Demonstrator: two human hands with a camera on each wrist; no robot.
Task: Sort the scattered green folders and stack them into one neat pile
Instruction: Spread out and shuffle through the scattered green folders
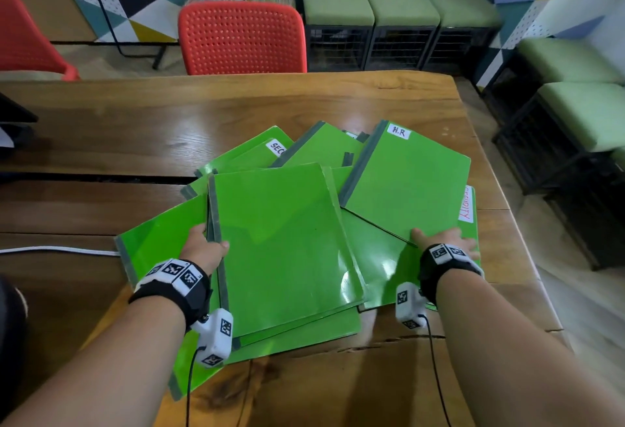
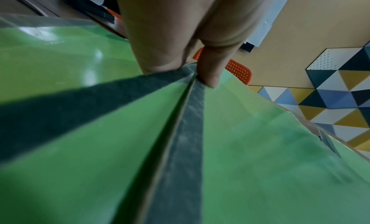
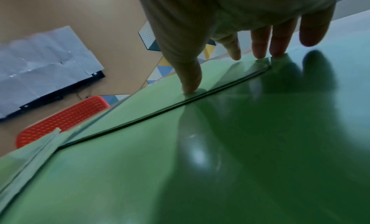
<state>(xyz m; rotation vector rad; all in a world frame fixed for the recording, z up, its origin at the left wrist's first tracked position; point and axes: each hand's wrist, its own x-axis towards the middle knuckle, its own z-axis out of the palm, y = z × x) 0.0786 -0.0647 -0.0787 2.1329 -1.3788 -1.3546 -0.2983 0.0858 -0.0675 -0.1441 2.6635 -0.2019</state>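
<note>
Several glossy green folders with grey spines lie fanned out and overlapping on the wooden table (image 1: 135, 129). The top middle folder (image 1: 280, 240) is gripped at its grey spine (image 2: 180, 148) by my left hand (image 1: 206, 244), thumb on top and fingers underneath. At the right lies a folder labelled H.R (image 1: 409, 183). My right hand (image 1: 443, 240) rests flat with spread fingers (image 3: 260, 45) on that folder's near edge (image 3: 160, 110) and on the folder beneath. Another folder (image 1: 152, 244) juts out to the left under my left wrist.
A red perforated chair (image 1: 241, 39) stands behind the table's far edge, another red chair (image 1: 23, 37) at far left. Green-cushioned stools (image 1: 399, 7) line the back and right. A white cable (image 1: 57, 250) runs along the table's left. The table's right edge is close to the folders.
</note>
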